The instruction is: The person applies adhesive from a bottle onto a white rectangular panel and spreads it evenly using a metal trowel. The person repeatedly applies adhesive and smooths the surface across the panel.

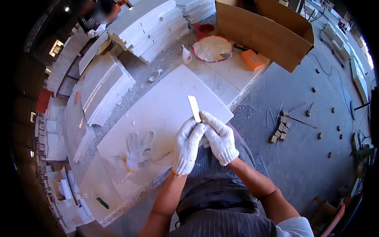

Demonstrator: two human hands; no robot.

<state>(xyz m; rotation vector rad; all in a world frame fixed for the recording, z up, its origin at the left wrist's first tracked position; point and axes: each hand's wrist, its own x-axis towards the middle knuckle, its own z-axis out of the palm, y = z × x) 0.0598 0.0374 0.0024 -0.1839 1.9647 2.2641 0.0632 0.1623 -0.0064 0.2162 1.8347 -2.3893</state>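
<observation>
My left hand (184, 144) and my right hand (219, 138), both in white knit gloves, are closed together in front of my apron. From between their fingertips a narrow flat strip (194, 107) sticks up, bright white with a slanted tip, like a blade. The gloves hide its lower end. Beneath and beyond the hands lies a pale marble slab (158, 106) on the worktable. A loose white glove (138, 149) lies flat on the slab, left of my hands.
Farther back stand a tub of white paste (211, 48), a small white bottle (186, 54), an orange box (252, 60) and a large cardboard carton (260, 33). A green cutter (102, 203) lies near left. Stacked slabs (154, 29) rise behind. Small blocks (281, 129) sit at right. Another person (96, 17) works far left.
</observation>
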